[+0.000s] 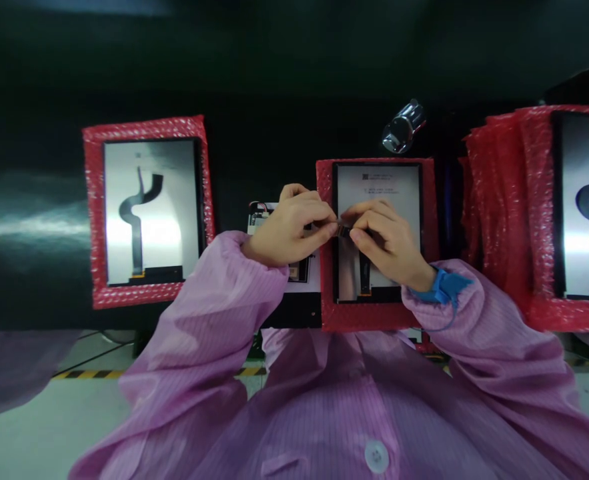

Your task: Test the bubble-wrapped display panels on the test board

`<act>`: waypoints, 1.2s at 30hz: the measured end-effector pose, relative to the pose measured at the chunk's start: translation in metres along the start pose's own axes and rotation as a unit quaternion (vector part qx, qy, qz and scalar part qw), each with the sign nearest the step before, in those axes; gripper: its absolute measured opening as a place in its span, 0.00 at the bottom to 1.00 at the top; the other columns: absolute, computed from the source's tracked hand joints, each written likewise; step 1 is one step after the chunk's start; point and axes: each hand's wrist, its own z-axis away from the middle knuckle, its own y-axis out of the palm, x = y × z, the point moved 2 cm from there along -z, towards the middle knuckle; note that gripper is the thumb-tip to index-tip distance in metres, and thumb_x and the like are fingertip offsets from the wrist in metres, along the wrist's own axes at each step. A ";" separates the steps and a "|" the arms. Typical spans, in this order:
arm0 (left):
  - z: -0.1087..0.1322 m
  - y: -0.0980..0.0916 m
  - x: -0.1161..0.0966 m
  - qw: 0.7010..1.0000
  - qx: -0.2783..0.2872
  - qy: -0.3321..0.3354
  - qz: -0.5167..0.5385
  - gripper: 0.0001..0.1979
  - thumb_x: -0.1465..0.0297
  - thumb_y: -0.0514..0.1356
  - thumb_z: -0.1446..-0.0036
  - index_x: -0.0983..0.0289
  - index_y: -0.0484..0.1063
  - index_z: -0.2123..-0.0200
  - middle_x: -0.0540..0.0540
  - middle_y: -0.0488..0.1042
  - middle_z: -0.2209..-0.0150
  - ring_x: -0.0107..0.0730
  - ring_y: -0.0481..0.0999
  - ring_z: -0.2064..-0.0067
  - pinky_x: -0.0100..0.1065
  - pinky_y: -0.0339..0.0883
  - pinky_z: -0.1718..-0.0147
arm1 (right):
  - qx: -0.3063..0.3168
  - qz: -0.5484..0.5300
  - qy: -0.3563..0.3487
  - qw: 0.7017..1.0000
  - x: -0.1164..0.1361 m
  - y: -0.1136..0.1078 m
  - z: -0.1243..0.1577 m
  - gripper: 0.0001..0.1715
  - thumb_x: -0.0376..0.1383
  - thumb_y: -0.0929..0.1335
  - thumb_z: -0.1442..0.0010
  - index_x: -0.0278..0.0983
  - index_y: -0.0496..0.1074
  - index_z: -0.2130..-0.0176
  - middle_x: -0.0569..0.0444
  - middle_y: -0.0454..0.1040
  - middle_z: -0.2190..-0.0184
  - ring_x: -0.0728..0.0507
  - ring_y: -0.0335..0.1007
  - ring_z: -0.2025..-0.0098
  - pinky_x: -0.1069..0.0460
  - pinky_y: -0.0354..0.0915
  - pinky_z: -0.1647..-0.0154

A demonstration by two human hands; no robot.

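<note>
My left hand (297, 227) and my right hand (387, 243) meet over the left edge of a display panel (379, 177). Fingertips of both pinch a small dark end of a flex cable (343, 231) between them. The cable's lower part runs down to the panel's bottom edge, and the rest is hidden behind my right hand. Under the panel lies a red bubble-wrap sheet (327, 313). Beneath my left hand a circuit board with wires (259, 212) is partly covered. What exactly the cable end touches is too small to tell.
On the left, a second display panel (164, 167) with a flex cable lies on red bubble wrap (94, 200). A stack of red bubble wrap (504, 213) at right bears another panel (579, 260). A shiny metal cylinder (404, 127) lies on the dark table behind the middle panel.
</note>
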 end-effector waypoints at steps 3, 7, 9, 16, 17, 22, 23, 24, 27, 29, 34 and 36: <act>0.000 0.001 0.000 1.000 -0.001 -0.001 0.004 0.13 0.63 0.53 0.40 0.62 0.72 0.72 0.51 0.73 0.72 0.34 0.72 0.65 0.47 0.58 0.48 | 0.009 0.004 0.002 1.000 0.000 0.001 -0.001 0.12 0.37 0.63 0.32 0.39 0.64 0.68 0.51 0.76 0.57 0.45 0.70 0.53 0.44 0.63 0.48; -0.001 0.000 -0.002 1.000 0.000 -0.013 0.021 0.12 0.64 0.54 0.41 0.62 0.72 0.73 0.51 0.73 0.73 0.34 0.71 0.66 0.47 0.58 0.48 | 0.005 0.011 0.002 1.000 0.000 0.002 -0.001 0.11 0.37 0.62 0.32 0.39 0.65 0.68 0.52 0.75 0.57 0.45 0.69 0.53 0.44 0.64 0.48; -0.001 0.000 -0.002 0.999 -0.004 -0.020 0.034 0.11 0.64 0.55 0.41 0.62 0.72 0.73 0.50 0.72 0.73 0.34 0.71 0.66 0.48 0.58 0.47 | 0.001 0.015 0.001 1.000 -0.001 0.002 -0.001 0.11 0.36 0.62 0.32 0.39 0.65 0.68 0.52 0.75 0.57 0.45 0.69 0.54 0.45 0.64 0.49; 0.000 0.004 -0.002 1.000 -0.017 -0.007 0.020 0.11 0.66 0.55 0.41 0.62 0.72 0.73 0.50 0.70 0.74 0.34 0.71 0.67 0.50 0.56 0.48 | 0.006 0.027 -0.003 1.000 -0.002 0.003 0.000 0.11 0.35 0.63 0.32 0.38 0.64 0.68 0.52 0.75 0.58 0.45 0.68 0.55 0.46 0.64 0.51; 0.000 0.005 -0.002 1.000 -0.018 -0.004 0.014 0.12 0.65 0.54 0.41 0.62 0.72 0.73 0.50 0.70 0.74 0.35 0.71 0.66 0.50 0.56 0.48 | 0.010 0.023 0.003 1.000 -0.002 0.003 0.000 0.11 0.35 0.63 0.32 0.38 0.64 0.68 0.52 0.75 0.58 0.45 0.68 0.55 0.46 0.64 0.51; -0.001 0.008 0.000 1.000 -0.020 -0.016 0.012 0.11 0.65 0.55 0.42 0.62 0.73 0.73 0.51 0.71 0.74 0.35 0.71 0.66 0.50 0.56 0.47 | 0.024 0.002 0.022 0.999 -0.002 0.003 0.000 0.11 0.35 0.62 0.32 0.38 0.63 0.68 0.52 0.75 0.58 0.45 0.68 0.54 0.46 0.63 0.50; -0.001 0.008 0.000 1.000 -0.021 -0.018 0.012 0.11 0.65 0.56 0.42 0.62 0.73 0.73 0.51 0.71 0.74 0.35 0.71 0.66 0.50 0.56 0.47 | 0.027 -0.001 0.025 0.999 -0.003 0.003 0.000 0.11 0.35 0.62 0.32 0.38 0.63 0.68 0.52 0.75 0.59 0.45 0.69 0.54 0.46 0.62 0.50; -0.001 0.008 0.000 1.000 -0.022 -0.018 0.011 0.11 0.65 0.55 0.42 0.62 0.72 0.73 0.51 0.71 0.74 0.35 0.71 0.66 0.50 0.56 0.47 | 0.029 -0.004 0.028 0.999 -0.003 0.004 -0.001 0.11 0.35 0.62 0.32 0.38 0.64 0.68 0.52 0.75 0.59 0.46 0.69 0.55 0.46 0.62 0.50; 0.000 0.007 -0.001 1.000 -0.024 -0.004 -0.004 0.13 0.65 0.54 0.40 0.62 0.72 0.72 0.51 0.71 0.74 0.34 0.70 0.67 0.50 0.57 0.49 | 0.028 -0.015 0.030 0.999 -0.004 0.003 -0.001 0.11 0.36 0.62 0.31 0.38 0.65 0.67 0.52 0.75 0.59 0.46 0.69 0.55 0.47 0.63 0.51; 0.000 0.007 0.000 1.000 -0.027 0.005 -0.014 0.14 0.64 0.53 0.39 0.62 0.73 0.72 0.50 0.70 0.74 0.34 0.70 0.68 0.49 0.57 0.49 | 0.026 -0.019 0.029 0.999 -0.004 0.003 -0.001 0.11 0.36 0.62 0.31 0.38 0.66 0.67 0.53 0.76 0.59 0.46 0.69 0.55 0.47 0.63 0.51; 0.001 0.008 0.002 0.998 -0.041 0.017 -0.033 0.15 0.63 0.55 0.36 0.63 0.74 0.71 0.49 0.71 0.74 0.32 0.70 0.67 0.48 0.56 0.49 | 0.023 -0.029 0.025 0.999 -0.005 0.003 -0.001 0.12 0.38 0.63 0.31 0.38 0.67 0.67 0.52 0.76 0.60 0.46 0.69 0.56 0.47 0.63 0.51; 0.002 0.007 0.002 0.998 -0.054 0.024 -0.037 0.15 0.63 0.56 0.36 0.63 0.75 0.71 0.49 0.72 0.74 0.31 0.71 0.67 0.48 0.56 0.49 | 0.023 -0.033 0.027 0.999 -0.005 0.003 -0.001 0.12 0.39 0.63 0.31 0.38 0.67 0.67 0.52 0.76 0.60 0.45 0.69 0.56 0.47 0.62 0.51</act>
